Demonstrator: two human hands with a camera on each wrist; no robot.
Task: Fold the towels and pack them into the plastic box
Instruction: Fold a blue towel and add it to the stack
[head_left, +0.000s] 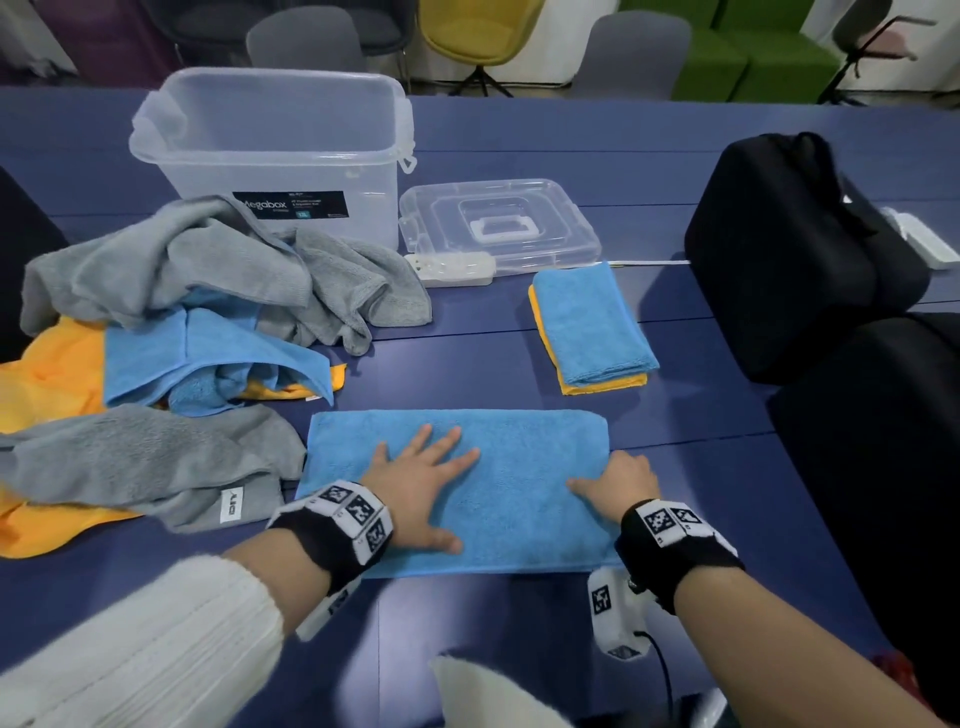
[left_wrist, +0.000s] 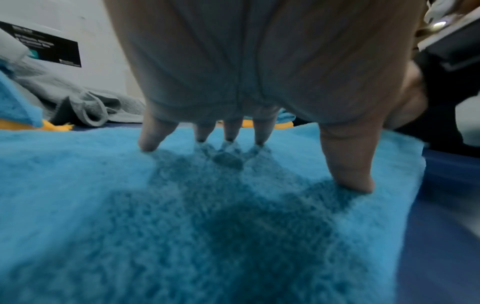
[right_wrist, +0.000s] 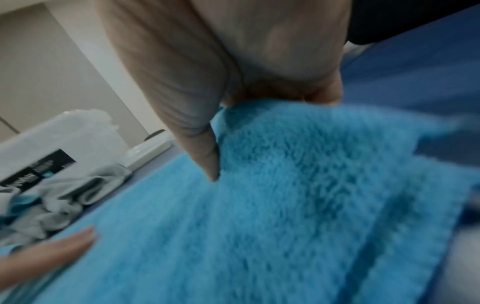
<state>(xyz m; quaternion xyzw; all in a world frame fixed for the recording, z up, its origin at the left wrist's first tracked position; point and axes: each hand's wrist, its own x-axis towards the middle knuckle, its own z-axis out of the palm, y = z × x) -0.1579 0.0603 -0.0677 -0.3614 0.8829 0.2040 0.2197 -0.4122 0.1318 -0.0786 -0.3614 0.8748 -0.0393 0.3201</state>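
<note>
Down on the dark blue table (head_left: 519, 623), both forearms reach forward over a blue towel (head_left: 519, 467) folded into a long strip and lying flat near the table's front edge. The left hand (head_left: 421, 483) lies palm down on the strip's left half, fingers (left_wrist: 152, 137) straight and spread, tips pressing into the pile, thumb out to the side. The right hand (head_left: 618, 483) sits at the strip's right end with its fingers curled under that edge and the thumb (right_wrist: 207, 156) pointing inward on top, so it pinches the raised cloth.

Farther back on the left stands the clear plastic box (head_left: 280, 156), open, with its lid (head_left: 498, 223) flat just beside it. A loose heap of towels (head_left: 171, 312) lies in front of the box, and two folded towels (head_left: 592, 332), blue on orange, lie stacked on the right.
</note>
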